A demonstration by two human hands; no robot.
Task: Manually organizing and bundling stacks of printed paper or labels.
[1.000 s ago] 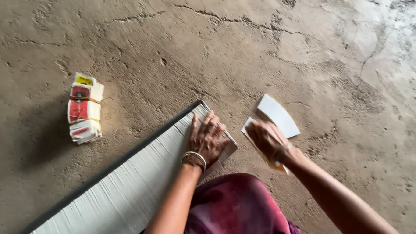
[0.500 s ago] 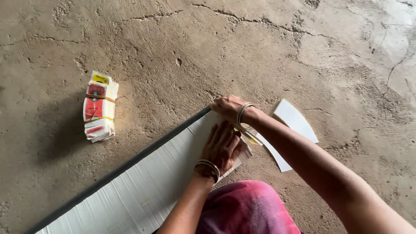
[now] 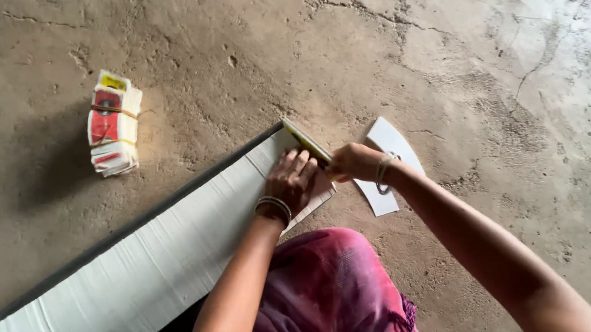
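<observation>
on the cracked concrete floor (image 3: 393, 64), a long white row of stacked paper sheets (image 3: 145, 259) runs diagonally from the lower left to the middle, with a dark strip along its upper edge. the left hand (image 3: 293, 183) lies flat, fingers spread, pressing down on the row's upper end. the right hand (image 3: 354, 162) is closed around a thin yellowish stick (image 3: 308, 142) laid across that end, just beside the left fingertips. a curved white card (image 3: 387, 165) lies on the floor under the right wrist. well apart to the left sits a banded bundle of red, yellow and white labels (image 3: 113, 123).
</observation>
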